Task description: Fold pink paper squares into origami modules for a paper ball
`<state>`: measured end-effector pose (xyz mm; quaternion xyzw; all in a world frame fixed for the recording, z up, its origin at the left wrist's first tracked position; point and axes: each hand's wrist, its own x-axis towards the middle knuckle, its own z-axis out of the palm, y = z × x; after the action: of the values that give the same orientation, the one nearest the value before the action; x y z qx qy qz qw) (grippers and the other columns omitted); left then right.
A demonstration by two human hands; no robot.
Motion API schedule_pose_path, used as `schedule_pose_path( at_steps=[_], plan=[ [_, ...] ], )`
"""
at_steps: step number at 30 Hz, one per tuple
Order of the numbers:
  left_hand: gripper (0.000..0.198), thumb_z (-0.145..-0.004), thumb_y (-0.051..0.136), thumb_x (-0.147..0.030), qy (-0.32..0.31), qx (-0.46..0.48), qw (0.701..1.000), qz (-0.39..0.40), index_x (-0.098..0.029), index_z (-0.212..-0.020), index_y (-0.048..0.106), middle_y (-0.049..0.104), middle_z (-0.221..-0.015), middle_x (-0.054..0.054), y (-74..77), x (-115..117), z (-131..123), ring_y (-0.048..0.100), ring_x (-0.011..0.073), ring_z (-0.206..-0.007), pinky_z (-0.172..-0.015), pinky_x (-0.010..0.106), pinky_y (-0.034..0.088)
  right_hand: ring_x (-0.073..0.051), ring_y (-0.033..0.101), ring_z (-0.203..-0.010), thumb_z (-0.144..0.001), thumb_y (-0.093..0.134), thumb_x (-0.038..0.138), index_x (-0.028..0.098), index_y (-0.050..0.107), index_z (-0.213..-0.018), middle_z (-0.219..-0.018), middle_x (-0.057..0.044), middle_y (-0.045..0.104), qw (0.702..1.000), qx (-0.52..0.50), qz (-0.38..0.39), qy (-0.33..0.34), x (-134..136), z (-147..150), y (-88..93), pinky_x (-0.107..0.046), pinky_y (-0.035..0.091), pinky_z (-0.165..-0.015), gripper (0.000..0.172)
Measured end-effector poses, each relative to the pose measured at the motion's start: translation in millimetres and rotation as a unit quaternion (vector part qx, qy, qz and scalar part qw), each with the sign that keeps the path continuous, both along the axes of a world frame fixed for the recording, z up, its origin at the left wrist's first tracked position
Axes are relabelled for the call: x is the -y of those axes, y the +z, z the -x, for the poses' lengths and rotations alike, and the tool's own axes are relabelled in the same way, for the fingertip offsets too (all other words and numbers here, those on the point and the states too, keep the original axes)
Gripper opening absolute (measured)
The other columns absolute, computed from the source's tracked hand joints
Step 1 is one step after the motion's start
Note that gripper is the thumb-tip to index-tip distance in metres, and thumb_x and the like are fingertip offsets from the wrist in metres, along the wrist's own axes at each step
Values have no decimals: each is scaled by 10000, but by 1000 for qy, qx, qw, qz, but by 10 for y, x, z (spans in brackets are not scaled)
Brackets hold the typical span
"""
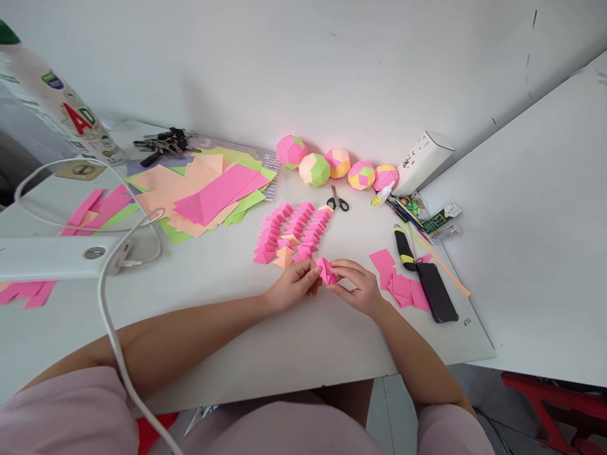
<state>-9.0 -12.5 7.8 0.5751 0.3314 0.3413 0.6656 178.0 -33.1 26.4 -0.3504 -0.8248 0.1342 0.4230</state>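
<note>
At the white desk (pixel 260 360), left hand (pixel 293 283) and right hand (pixel 359 285), both pinched nearly closed, grip one folded pink paper unit (pixel 325 270) just on the near side of three rows of folded units (pixel 270 234), scissors (pixel 336 198) lying beyond.

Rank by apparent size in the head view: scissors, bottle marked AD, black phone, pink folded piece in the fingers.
1. Bottle marked AD
2. Black phone
3. Pink folded piece and scissors: too alike to rank.
</note>
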Motion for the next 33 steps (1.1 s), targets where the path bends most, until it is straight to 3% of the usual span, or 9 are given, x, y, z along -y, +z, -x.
schedule_pose_path(
  at_steps=[3,12,17,21,27,30,33],
  plan=[
    [416,-848,455,-556,0,-7,1000,-2,-176,-677,458,526,-578,-21,6,-2,0,483,95,-512,-510,229,392,-141,648,-727,-817,637,234,184,633,-1020,-1007,-106,659,1000,-14,26,-1,12,0,7,-270,614,-617,209],
    [384,-877,437,-511,6,-17,1000,-9,-181,-681,452,520,-566,-27,-17,4,7,464,95,-515,-513,225,374,-160,638,-794,-785,670,239,191,648,-950,-900,-74,668,989,-71,132,-6,27,14,17,-275,593,-628,174],
    [367,-865,475,-490,0,-11,1000,-8,-176,-676,476,526,-568,-28,10,12,7,470,92,-521,-510,216,379,-137,649,-684,-780,677,271,181,652,-906,-865,-48,627,947,-144,287,14,39,21,12,-285,590,-604,158],
    [326,-854,504,-475,-14,2,1000,1,-170,-743,525,582,-639,-13,36,20,4,513,94,-546,-516,215,409,-121,652,-628,-819,632,273,172,663,-849,-824,-37,622,927,-166,336,21,56,44,29,-268,579,-578,109],
    [326,-844,516,-491,-17,21,998,47,-173,-772,515,598,-580,-17,-3,6,-8,501,90,-458,-452,217,402,-99,633,-599,-859,551,220,174,652,-915,-847,-43,619,945,-138,293,53,69,52,13,-252,570,-557,124],
    [337,-838,526,-493,-9,34,997,68,-177,-732,480,595,-549,-22,-7,-1,-6,511,93,-440,-445,221,409,-121,629,-675,-858,471,128,191,627,-1007,-908,-69,604,975,-89,194,68,60,44,-7,-276,574,-587,225],
    [337,-837,531,-488,-4,37,996,79,-178,-723,466,594,-525,-25,-8,-3,-2,512,94,-423,-439,220,407,-176,605,-880,-819,440,76,223,584,-1105,-1007,-96,580,994,-12,92,56,40,32,-38,-301,572,-645,353]
  ],
)
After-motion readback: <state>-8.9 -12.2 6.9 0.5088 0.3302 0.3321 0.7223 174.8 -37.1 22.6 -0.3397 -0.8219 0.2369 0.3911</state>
